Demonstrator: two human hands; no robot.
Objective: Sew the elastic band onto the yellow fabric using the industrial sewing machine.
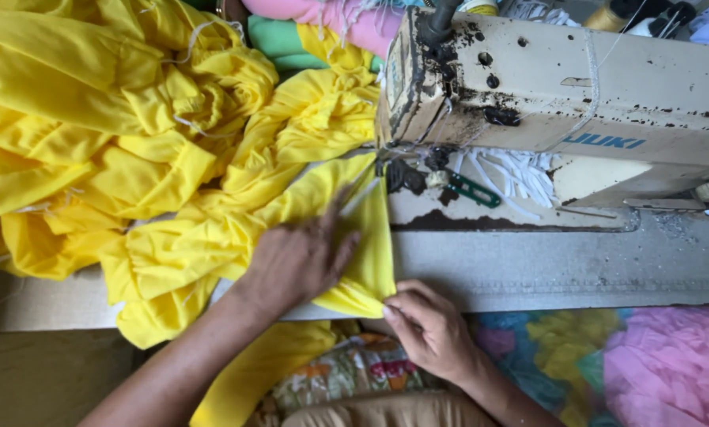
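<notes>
Two hands work at one sewing machine (560,87): left hand (303,257) lies flat on yellow fabric (180,245), right hand (429,328) pinches its corner.

Bright, even daylight fills the view, strongest toward twelve o'clock. Shadows under the sewing machine (560,87) are soft. Slight blur throughout, no glare.
</notes>
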